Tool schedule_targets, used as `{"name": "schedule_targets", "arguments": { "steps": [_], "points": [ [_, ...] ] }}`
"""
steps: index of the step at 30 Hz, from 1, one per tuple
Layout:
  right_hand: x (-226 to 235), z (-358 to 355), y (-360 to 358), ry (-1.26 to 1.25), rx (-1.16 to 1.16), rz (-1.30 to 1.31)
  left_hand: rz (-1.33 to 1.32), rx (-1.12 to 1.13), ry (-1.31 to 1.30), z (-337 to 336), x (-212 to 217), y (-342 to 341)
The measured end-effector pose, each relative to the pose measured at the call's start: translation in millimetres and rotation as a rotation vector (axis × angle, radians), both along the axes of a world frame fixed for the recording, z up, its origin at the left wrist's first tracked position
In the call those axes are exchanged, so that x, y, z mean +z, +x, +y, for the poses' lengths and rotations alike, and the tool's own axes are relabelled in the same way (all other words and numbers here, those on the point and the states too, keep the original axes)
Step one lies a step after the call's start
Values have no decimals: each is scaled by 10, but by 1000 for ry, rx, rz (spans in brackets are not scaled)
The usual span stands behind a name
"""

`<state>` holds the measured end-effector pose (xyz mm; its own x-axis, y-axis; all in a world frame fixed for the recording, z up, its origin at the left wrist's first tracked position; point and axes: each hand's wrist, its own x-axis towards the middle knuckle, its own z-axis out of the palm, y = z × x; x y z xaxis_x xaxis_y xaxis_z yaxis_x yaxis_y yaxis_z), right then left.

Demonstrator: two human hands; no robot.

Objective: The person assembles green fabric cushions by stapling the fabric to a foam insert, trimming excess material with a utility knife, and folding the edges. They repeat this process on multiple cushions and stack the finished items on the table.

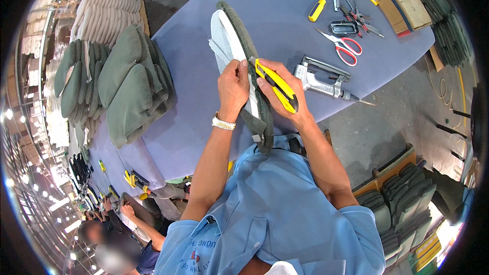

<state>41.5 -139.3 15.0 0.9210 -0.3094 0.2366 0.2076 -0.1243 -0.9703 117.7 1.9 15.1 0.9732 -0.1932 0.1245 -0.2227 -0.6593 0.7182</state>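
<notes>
A dark green upholstered cushion (pixel 237 28) stands on its edge in front of me, its white and pale blue underside turned left. My left hand (pixel 234 85) pinches the fabric at the cushion's edge, near its middle. In my right hand (pixel 282 89) is a yellow and black utility knife (pixel 276 85), its tip against the green fabric close to my left fingers. The blade itself is too small to make out. The cushion's lower end reaches my blue shirt.
On the blue-covered table (pixel 188 35), a staple gun (pixel 323 79), red-handled scissors (pixel 342 47), a yellow screwdriver (pixel 318 9) and pliers (pixel 356 18) lie right. A cardboard box (pixel 402 7) stands at the far right. Green cushions (pixel 135 81) are stacked left; a co-worker (pixel 119 244) works lower left.
</notes>
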Motion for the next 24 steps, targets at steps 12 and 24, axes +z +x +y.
{"name": "schedule_targets", "arguments": {
  "steps": [12, 24],
  "points": [
    [17, 112, -14, -135, 1, 37, 2, 23, -29, 40, -34, -14],
    [54, 144, -172, -191, 38, 110, -6, 20, -52, 66, -84, -42]
  ]
}}
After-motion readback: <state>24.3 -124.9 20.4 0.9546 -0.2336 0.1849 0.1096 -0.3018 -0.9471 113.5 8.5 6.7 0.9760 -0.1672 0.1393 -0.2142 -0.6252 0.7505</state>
